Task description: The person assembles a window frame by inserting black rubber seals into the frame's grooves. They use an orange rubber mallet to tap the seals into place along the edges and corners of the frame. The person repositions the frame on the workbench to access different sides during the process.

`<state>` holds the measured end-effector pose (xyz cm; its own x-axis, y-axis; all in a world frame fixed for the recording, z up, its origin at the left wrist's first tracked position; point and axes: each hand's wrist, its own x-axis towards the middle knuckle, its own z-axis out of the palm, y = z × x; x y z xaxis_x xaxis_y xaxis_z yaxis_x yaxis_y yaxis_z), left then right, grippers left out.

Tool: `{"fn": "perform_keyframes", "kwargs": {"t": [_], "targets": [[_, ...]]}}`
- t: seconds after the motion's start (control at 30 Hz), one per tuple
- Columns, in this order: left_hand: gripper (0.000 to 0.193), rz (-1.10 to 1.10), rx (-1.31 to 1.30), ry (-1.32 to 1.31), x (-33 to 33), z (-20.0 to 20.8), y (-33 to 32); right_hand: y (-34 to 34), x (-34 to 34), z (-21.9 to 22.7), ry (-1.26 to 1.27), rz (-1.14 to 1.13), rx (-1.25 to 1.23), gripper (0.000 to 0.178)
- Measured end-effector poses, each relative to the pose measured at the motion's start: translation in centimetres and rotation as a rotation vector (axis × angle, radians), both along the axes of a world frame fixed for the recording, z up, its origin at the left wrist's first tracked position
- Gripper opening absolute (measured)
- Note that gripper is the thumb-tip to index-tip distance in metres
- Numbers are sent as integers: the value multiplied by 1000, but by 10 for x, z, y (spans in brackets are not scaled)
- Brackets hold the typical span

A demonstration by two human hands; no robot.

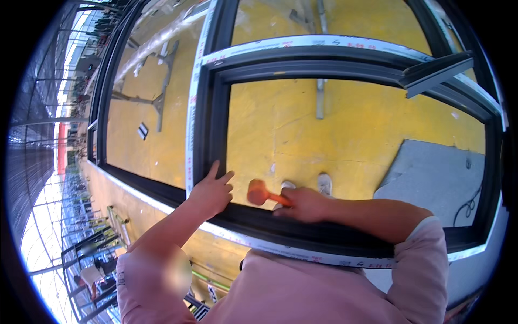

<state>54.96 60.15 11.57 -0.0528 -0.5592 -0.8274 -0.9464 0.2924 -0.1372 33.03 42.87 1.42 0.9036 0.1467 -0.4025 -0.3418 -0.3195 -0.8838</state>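
Observation:
A large dark window frame [210, 124], its outer faces covered with white printed film, lies level in front of me. My left hand [212, 194] rests at the near left corner of one opening, fingers spread, the index finger reaching along the upright bar. Closed around the handle of an orange mallet [258, 192], my right hand [302, 204] is over the near rail. The mallet's head points left, over the opening and a short way from my left hand. A short dark profile piece [436, 73] lies across the far rail at the right.
Metal stand legs [160, 105] show through the openings above the yellow floor [275, 129]. A grey mat [431, 181] with a black cord [468, 208] lies below at the right. My shoes [325, 184] show under the frame. Another person [93, 274] is far off at the lower left.

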Motion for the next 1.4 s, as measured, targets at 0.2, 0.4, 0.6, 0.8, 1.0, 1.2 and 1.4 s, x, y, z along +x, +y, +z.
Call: {"fn": "perform_keyframes", "kwargs": {"t": [0.2,0.4,0.6,0.8,1.0,1.2,1.4], "targets": [[28,45,87,-50,-2,-18,-5,24,14,-3,-112,80,-18,44],[25,-57,62,-12,2,-11,-12,20,6,-11,-121,78,-27,37],[26,-177,131,-32,-1,-6,-11,-37,-58,16,14,197,-133,42],[26,-293,83,6,7,-13,-12,-85,-129,35,101,201,-221,43],[27,-396,226,6,18,-21,-9,-120,-188,58,277,137,-339,38],[24,-437,253,4,8,-11,-22,-161,-263,74,524,27,-373,29],[31,-422,443,-18,14,-35,-29,-163,-283,103,676,-72,-630,26]]}}
